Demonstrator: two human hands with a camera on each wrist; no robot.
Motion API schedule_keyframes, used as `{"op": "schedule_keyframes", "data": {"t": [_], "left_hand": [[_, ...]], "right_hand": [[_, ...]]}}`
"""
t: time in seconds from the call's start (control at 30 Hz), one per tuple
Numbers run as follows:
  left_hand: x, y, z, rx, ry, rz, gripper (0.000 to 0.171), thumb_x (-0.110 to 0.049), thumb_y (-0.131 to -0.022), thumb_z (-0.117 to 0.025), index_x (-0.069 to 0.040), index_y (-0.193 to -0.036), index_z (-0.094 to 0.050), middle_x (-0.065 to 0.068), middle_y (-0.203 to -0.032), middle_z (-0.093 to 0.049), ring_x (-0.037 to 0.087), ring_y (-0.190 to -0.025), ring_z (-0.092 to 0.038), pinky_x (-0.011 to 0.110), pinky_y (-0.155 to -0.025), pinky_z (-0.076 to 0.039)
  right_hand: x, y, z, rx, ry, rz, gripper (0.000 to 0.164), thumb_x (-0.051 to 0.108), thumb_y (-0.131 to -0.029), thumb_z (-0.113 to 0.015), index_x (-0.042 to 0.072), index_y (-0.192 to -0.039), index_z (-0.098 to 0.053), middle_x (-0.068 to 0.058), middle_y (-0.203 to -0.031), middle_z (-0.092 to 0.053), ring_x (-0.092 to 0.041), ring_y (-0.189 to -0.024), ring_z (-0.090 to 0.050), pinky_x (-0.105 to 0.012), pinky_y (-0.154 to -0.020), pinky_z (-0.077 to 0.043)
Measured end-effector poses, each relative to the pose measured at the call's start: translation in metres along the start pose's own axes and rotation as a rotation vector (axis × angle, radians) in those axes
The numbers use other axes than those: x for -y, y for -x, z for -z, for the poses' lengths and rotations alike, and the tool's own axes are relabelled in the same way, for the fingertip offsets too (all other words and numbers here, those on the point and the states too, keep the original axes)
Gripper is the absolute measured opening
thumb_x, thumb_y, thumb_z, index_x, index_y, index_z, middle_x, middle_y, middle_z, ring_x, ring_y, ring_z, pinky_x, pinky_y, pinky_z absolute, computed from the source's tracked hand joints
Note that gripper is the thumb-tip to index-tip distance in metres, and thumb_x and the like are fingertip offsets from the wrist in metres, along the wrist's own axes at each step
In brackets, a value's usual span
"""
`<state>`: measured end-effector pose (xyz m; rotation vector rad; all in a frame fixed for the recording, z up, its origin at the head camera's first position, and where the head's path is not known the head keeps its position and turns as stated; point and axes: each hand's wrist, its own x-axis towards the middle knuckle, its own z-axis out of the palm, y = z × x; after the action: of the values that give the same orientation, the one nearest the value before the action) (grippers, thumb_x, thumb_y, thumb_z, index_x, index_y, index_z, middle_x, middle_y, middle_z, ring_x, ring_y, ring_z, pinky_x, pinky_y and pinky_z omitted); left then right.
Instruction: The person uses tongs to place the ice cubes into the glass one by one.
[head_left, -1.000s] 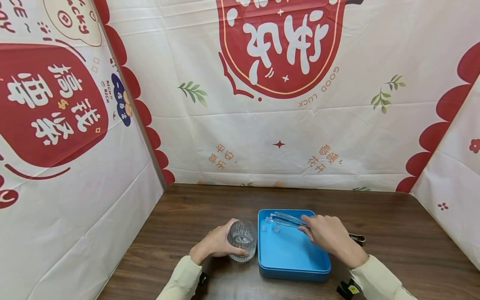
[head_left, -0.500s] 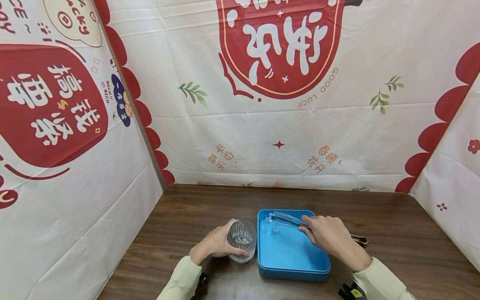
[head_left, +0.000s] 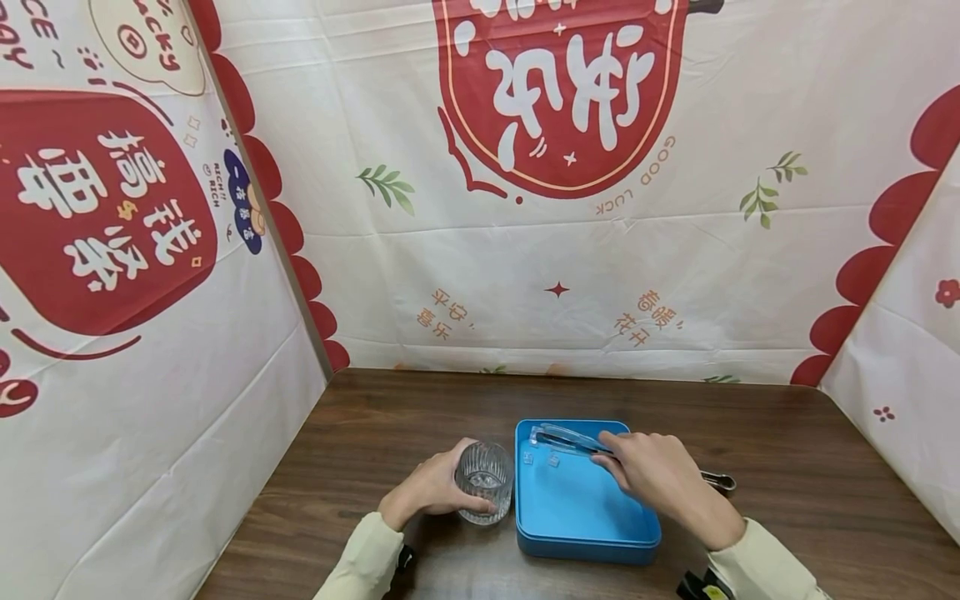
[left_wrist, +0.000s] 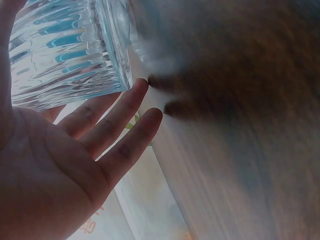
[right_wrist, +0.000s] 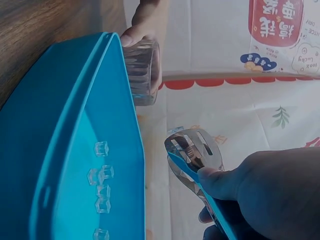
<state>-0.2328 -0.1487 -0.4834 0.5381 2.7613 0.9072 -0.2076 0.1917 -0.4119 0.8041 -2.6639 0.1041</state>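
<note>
My left hand holds a ribbed clear drinking glass upright on the table, just left of the blue box; its fingers and thumb lie around the glass's sides. In the right wrist view, my right hand grips metal tongs with slotted heads, thumb pressed on one arm. The tongs' heads are over the far left corner of the box in the head view. A clear bit shows at their tips, probably a small cube. Small clear cubes lie on the box floor near the tips; the right wrist view shows several cubes.
The shallow blue box has raised walls and stands between the hands. Both rest on a dark wooden table. White printed cloth hangs behind the table and along both sides.
The tongs' tips have shifted slightly left, over the cube near the far left corner. That cube now shows at the tips. The left hand and glass have stayed in place.
</note>
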Motion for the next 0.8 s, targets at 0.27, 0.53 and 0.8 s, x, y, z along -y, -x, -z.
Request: {"op": "schedule_keyframes", "data": {"t": [0.27,0.53,0.8], "left_hand": [[0.0,0.001,0.0,-0.004,0.003,0.002,0.09,-0.063,-0.066,-0.083,-0.025,-0.138,-0.044,-0.002,-0.113,-0.064,0.017,-0.097,-0.061,0.042,-0.081,-0.051],[-0.001,0.002,-0.001,0.003,0.021,0.01,0.09,-0.061,-0.067,-0.084,-0.024,-0.139,-0.043,-0.002,-0.114,-0.063,0.017,-0.099,-0.06,0.044,-0.083,-0.052],[-0.002,0.002,0.0,-0.004,0.011,-0.008,0.089,-0.062,-0.067,-0.084,-0.025,-0.138,-0.044,-0.003,-0.112,-0.064,0.015,-0.097,-0.06,0.042,-0.081,-0.051]], "right_hand": [[0.006,-0.003,0.006,0.013,-0.019,0.012,0.025,0.036,-0.09,-0.071,0.021,-0.079,-0.056,0.011,-0.053,-0.035,-0.003,-0.044,-0.03,-0.021,-0.041,-0.023],[0.015,-0.008,0.01,0.022,-0.042,0.018,0.024,0.037,-0.092,-0.069,0.022,-0.079,-0.055,0.012,-0.054,-0.036,-0.003,-0.045,-0.031,-0.021,-0.041,-0.023],[0.023,-0.012,0.013,0.027,-0.077,0.024,0.026,0.036,-0.092,-0.069,0.022,-0.077,-0.053,0.013,-0.055,-0.034,-0.002,-0.046,-0.032,-0.021,-0.042,-0.024]]}}
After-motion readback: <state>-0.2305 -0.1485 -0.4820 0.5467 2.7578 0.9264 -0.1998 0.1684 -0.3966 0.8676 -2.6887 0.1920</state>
